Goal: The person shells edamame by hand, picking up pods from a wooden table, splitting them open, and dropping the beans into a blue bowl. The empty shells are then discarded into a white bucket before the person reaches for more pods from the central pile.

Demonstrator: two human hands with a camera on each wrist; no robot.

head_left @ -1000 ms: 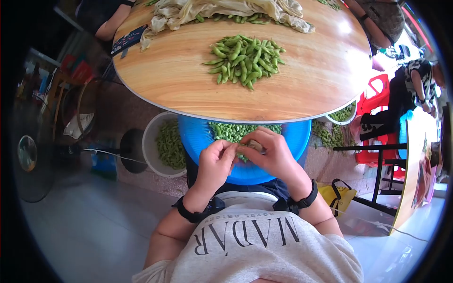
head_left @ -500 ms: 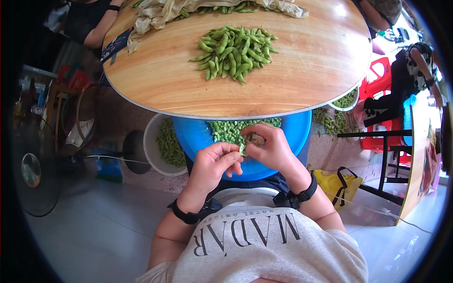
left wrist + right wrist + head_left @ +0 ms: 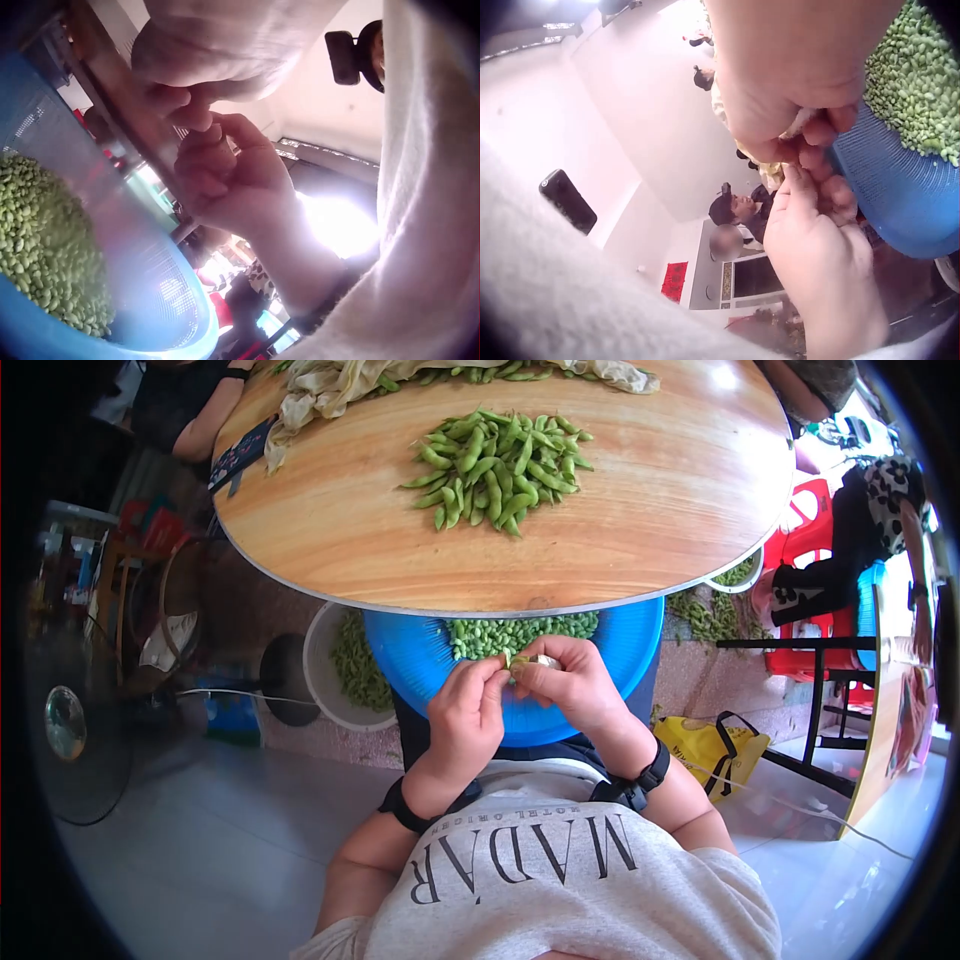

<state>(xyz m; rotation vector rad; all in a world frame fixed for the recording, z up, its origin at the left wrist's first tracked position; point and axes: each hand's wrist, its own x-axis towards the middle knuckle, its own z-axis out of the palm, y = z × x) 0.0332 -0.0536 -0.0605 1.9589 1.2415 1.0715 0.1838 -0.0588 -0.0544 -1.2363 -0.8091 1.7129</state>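
Observation:
Over the blue basket point(image 3: 400, 670), my two hands meet at the fingertips around a small green soybean pod point(image 3: 517, 661). My left hand point(image 3: 466, 712) pinches the pod from one side with thumb and fingers. From the other side my right hand point(image 3: 578, 685) pinches it, and a pale wrap shows on a digit of that hand. Fingers cover most of the pod. Below them, shelled green beans point(image 3: 500, 635) lie in the basket; the right wrist view shows the beans point(image 3: 922, 82) heaped beside the hands.
A wooden round table point(image 3: 330, 550) with a pile of soybean pods point(image 3: 495, 470) and a beige cloth point(image 3: 340, 390) stands in front. Left of the basket is a white bucket point(image 3: 318, 670) of pods. A yellow bag point(image 3: 690, 745) lies at right, near a black-legged table point(image 3: 815, 730).
Half a second ago the hands were slightly apart, with the pod at the left fingertips. Now the fingertips have come together at the pod, and the left hand has turned more upright.

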